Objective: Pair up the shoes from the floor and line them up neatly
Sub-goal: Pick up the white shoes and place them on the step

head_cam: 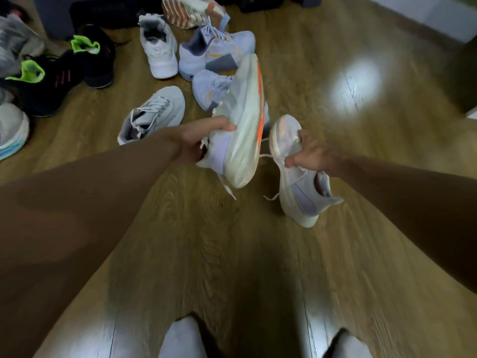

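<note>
My left hand (198, 140) grips a cream running shoe with an orange stripe (242, 125) near its heel, sole turned to the right, held above the wooden floor. My right hand (309, 156) holds the matching cream shoe (296, 177) by its laces and tongue, toe pointing away from me. The two shoes hang side by side, a small gap between them. Other loose shoes lie beyond: a grey sneaker (154, 115), a white sneaker (160, 47), two pale blue shoes with orange marks (216, 52), and a pair of black shoes with neon green lining (64, 71).
Another cream and orange shoe lies sole up at the back (191, 11). A white shoe with a blue sole (11, 130) sits at the left edge. My two feet in white socks (180, 339) stand at the bottom. Wooden floor (361, 112) stretches to the right.
</note>
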